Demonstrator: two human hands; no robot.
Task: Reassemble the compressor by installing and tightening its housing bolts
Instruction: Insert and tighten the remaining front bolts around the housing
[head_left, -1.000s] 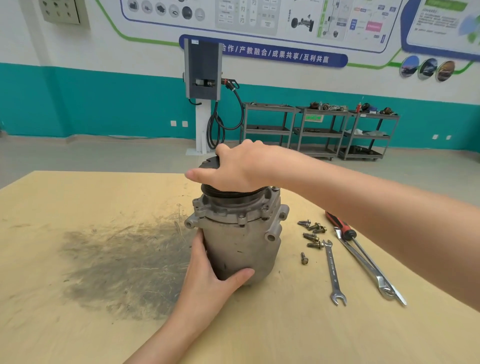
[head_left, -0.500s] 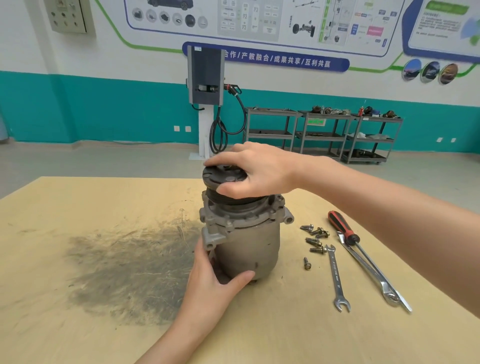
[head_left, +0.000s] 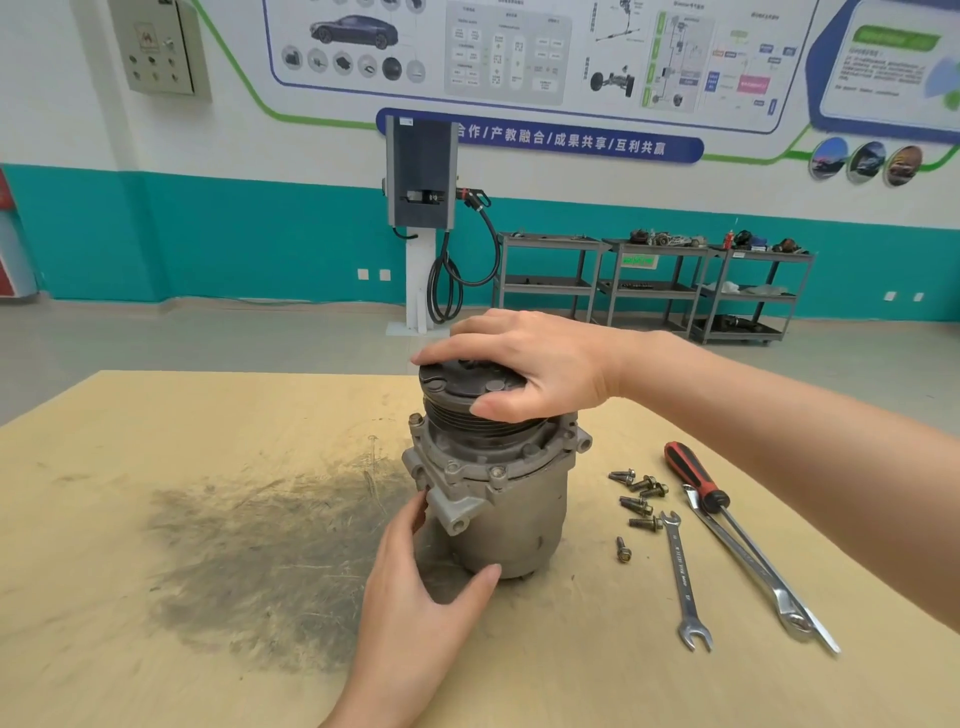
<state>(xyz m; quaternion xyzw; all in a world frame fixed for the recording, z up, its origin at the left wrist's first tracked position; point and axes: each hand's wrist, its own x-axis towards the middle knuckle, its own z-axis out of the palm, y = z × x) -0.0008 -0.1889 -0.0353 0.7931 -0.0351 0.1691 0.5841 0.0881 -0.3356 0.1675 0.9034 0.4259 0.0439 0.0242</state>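
Observation:
The grey metal compressor (head_left: 511, 512) stands upright in the middle of the wooden table (head_left: 156, 441), its black pulley (head_left: 457, 382) on top. My right hand (head_left: 524, 364) grips the pulley from above, fingers wrapped round its rim. My left hand (head_left: 415, 587) cups the lower left side of the housing near its base. Several loose bolts (head_left: 640, 499) lie on the table to the right of the compressor, apart from both hands.
Right of the bolts lie an open-end wrench (head_left: 683, 582), a second spanner (head_left: 753, 577) and a red-and-black screwdriver (head_left: 696, 478). A dark grimy smear (head_left: 270, 545) covers the table left of the compressor. Shelving carts (head_left: 654, 286) and a charging post (head_left: 422, 208) stand far behind.
The compressor has turned on the table, so its mounting lug now faces front left. My right hand has shifted on the pulley, uncovering its top. The view has tilted up.

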